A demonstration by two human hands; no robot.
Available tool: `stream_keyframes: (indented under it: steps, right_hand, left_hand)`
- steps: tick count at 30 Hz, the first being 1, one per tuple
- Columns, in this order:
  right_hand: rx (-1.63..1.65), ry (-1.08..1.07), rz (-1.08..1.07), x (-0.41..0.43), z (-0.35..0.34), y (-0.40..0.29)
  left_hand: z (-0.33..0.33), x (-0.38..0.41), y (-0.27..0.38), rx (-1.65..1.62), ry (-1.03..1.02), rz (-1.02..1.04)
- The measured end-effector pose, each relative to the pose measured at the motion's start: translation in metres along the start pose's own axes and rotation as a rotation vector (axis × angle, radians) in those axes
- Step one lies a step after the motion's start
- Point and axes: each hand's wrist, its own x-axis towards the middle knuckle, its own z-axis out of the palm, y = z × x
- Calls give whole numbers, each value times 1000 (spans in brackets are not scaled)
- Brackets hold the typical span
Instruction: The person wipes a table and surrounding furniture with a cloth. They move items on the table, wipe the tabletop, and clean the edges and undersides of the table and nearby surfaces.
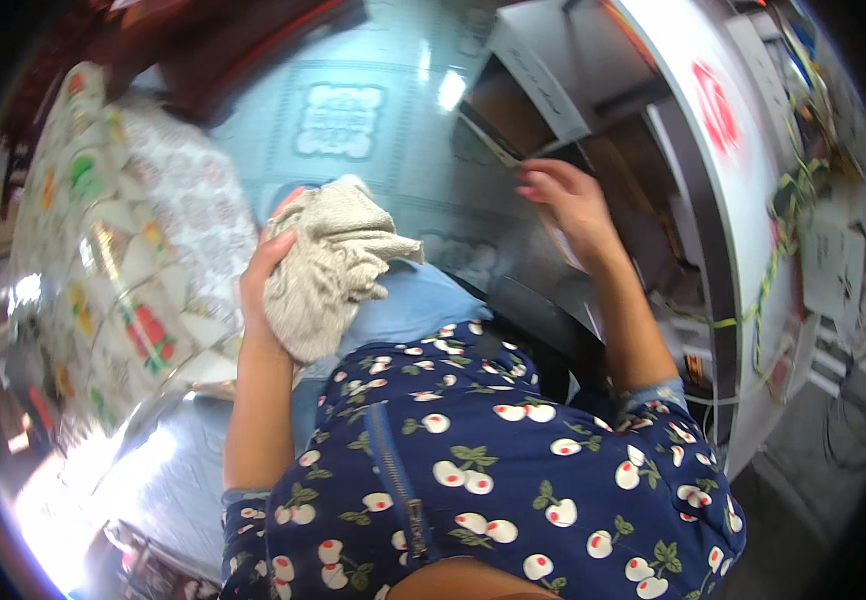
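Note:
A crumpled beige cloth (331, 262) is bunched in my left hand (264, 274), with the thumb pressed over its near side. It hangs above my light blue trouser leg (410, 304). My right hand (568, 202) is held out on the other side, its fingers bent and slightly blurred. Beyond those fingertips is an open cardboard box (504, 105) with a white printed flap. Whether the fingers touch the thin edge beside them, or pinch anything, is not clear.
A patterned blue-green floor (339, 120) lies ahead. On the left is a fruit-print plastic cover (125, 262) beside a pale patterned cloth (185, 202). At right, a white tabletop (710, 187) stands over the boxes, with a yellow-green cord (770, 262) trailing across it.

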Motion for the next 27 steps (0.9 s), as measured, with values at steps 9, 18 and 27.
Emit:
stream_keyframes:
  steps: [9, 18, 27]
  right_hand:
    - [-640, -206, 452, -26, -82, 123]
    - [-604, -810, 563, -44, -31, 121]
    - [-645, -332, 65, 4, -25, 88]
  left_hand:
    - [-85, -170, 138, 505, 577, 894]
    - [-129, -192, 235, 1936, 1072, 1135]
    - [-210, -112, 178, 2173, 916, 787]
